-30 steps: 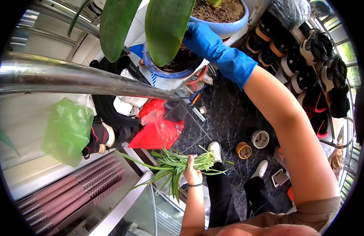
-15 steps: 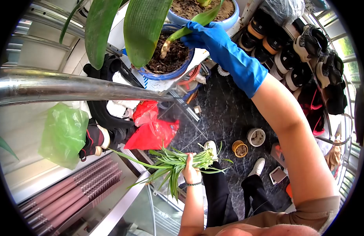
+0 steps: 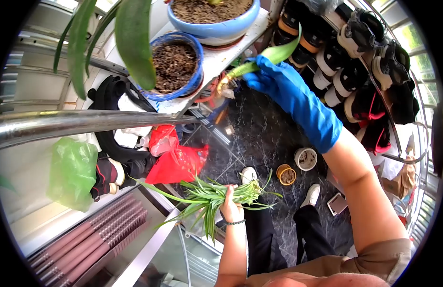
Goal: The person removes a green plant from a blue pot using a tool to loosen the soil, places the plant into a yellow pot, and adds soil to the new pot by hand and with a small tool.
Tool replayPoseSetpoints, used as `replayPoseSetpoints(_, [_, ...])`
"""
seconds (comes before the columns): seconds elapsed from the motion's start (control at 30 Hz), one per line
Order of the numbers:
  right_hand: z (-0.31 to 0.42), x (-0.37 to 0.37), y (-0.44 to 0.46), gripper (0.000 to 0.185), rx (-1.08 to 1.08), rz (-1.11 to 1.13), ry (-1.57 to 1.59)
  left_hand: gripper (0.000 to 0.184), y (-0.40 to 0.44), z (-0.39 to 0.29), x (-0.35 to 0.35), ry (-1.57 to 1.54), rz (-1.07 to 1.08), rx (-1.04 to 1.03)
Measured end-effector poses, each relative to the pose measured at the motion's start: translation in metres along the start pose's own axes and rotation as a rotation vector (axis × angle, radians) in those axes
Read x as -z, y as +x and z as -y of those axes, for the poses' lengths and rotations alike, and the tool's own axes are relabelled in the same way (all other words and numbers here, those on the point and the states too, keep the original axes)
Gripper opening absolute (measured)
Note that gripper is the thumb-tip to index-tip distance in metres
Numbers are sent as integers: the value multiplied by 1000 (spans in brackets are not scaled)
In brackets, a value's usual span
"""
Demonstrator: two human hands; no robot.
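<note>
In my right hand, covered by a blue rubber glove, is an uprooted plant cutting with one broad green leaf. Its pale, root-like end points left, off the side of the white ledge. The gloved fingers are closed around its stem. To the left stands a dark blue pot of loose brown soil. Lower down, my bare left hand is wrapped around a bunch of spider plants, whose thin striped leaves spread to both sides.
A light blue pot of soil stands on the white ledge. A metal rail crosses at left, above a red bag. Shoes fill a rack at right. A small yellow pot and a white pot sit on the floor.
My right hand has lifted the cutting out of the dark blue pot and moved it right and down, past the ledge. My left hand stays where it was with the spider plants.
</note>
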State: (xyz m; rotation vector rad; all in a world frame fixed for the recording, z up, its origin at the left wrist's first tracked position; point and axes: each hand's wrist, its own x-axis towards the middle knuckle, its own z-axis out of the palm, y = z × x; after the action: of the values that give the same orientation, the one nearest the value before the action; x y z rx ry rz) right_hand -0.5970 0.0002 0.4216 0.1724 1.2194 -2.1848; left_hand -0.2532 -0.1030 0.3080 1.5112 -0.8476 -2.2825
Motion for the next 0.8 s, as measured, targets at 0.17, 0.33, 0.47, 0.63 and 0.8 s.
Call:
replayPoseSetpoints(0.17, [-26, 73, -45, 35, -125, -190, 167, 15, -10, 25, -9, 35, 24, 29])
replayPoseSetpoints(0.33, [-40, 129, -92, 38, -183, -308, 309, 11, -25, 45, -26, 59, 44, 51])
replayPoseSetpoints(0.47, [-55, 174, -117, 40, 58, -197, -147, 14, -32, 50, -37, 72, 137, 13])
replayPoseSetpoints(0.63, [-21, 169, -148, 44, -201, -260, 505, 12, -49, 37, -67, 66, 191, -43])
replayPoseSetpoints(0.8, [-30, 191, -165, 46, -160, -134, 544, 12, -53, 34, -76, 135, 231, -111])
